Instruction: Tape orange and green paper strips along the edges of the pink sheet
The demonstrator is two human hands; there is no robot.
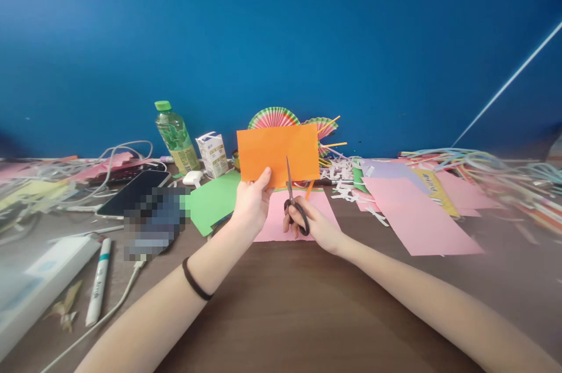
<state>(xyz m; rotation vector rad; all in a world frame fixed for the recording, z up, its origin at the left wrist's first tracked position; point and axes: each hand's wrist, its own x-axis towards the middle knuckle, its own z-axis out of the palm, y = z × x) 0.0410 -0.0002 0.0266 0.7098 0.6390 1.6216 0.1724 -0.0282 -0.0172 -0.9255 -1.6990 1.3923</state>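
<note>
Two hands are up in front of me: my left hand (252, 203) pinches the orange sheet (281, 150) at its lower edge, thumb in front, while my right hand (322, 229) grips the scissors (289, 178) by their handles, points up before the orange sheet. I judge this a positioning step; the next move calls for steady paper and fingertips away from the blades. Below the orange sheet, pink paper (325, 215) lies on the surface (263, 303).

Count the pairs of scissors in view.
1: the black-handled scissors in the right hand, pointing up in front of the orange paper sheet held by the left hand. Others may be hidden.
</note>
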